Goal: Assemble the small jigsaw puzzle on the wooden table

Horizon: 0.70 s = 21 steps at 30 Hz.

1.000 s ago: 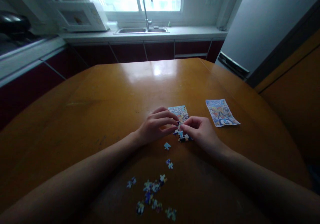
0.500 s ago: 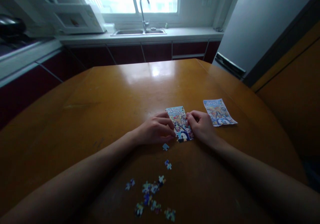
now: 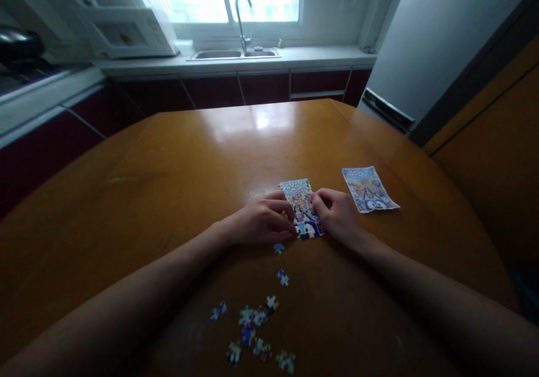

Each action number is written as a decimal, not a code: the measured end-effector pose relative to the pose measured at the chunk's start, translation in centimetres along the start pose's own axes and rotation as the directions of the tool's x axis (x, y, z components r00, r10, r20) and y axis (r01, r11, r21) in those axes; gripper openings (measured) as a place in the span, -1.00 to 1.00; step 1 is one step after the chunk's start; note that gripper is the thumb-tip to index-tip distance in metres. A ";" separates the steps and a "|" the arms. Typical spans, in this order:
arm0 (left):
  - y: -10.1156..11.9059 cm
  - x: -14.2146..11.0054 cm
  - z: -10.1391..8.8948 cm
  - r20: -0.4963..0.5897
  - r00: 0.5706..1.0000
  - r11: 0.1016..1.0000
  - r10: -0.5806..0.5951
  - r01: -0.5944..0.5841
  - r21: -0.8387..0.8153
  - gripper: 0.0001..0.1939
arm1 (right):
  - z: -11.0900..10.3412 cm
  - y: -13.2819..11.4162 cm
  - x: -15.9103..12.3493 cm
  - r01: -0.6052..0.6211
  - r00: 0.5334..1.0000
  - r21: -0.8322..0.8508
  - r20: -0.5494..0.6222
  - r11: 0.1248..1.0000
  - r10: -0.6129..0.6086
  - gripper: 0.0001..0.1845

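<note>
A partly joined jigsaw puzzle (image 3: 301, 203) with a colourful cartoon picture lies on the wooden table between my hands. My left hand (image 3: 269, 218) rests at its left edge, fingers curled and closed, the fingertips on a small puzzle piece (image 3: 297, 229) at the lower left corner. My right hand (image 3: 338, 211) is closed at the right edge, thumb and forefinger against the puzzle; its inner fingers are partly hidden. Just below my left hand lies a loose light-blue piece (image 3: 279, 248). Nearer me are two small pieces (image 3: 283, 277) close together.
Several loose puzzle pieces (image 3: 252, 332) lie scattered at the near side of the table (image 3: 189, 158). A creased picture sheet (image 3: 369, 189) lies right of my right hand. Beyond stand a counter with a sink (image 3: 219, 55), a microwave (image 3: 126, 32) and a fridge (image 3: 446, 40).
My left fingertips have pressed in slightly at the puzzle's lower left corner, where a piece now sits against it. My right hand has shifted slightly left along the edge.
</note>
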<state>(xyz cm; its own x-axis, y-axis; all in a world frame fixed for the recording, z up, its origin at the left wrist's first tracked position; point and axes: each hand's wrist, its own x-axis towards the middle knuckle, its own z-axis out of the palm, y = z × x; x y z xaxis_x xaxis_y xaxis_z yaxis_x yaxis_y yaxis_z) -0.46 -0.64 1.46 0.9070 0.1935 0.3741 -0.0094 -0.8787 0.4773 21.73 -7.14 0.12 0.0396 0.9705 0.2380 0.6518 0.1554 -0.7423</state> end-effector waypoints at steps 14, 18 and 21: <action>0.0 -0.1 -0.2 0.063 0.996 0.995 -0.059 0.054 0.085 -0.88 | 0.0 -0.1 0.0 -0.008 1.000 -0.003 0.011 1.000 0.008 -0.60; 0.1 -0.1 -0.3 0.060 0.996 0.996 -0.065 0.061 0.071 -0.90 | 0.0 0.0 0.0 -0.003 1.000 -0.003 0.008 1.000 0.003 -0.60; 0.1 -0.1 -0.3 0.039 0.996 0.996 -0.076 0.073 0.056 -0.83 | 0.0 0.0 0.1 -0.007 1.000 0.002 0.007 1.000 0.007 -0.60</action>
<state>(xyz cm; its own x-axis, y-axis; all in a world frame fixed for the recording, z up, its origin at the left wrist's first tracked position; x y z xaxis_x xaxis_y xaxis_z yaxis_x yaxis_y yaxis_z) -0.64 -0.59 1.72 0.9209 0.2421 0.3056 0.0807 -0.8852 0.4582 21.67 -7.09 0.13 0.0388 0.9727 0.2288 0.6501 0.1493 -0.7450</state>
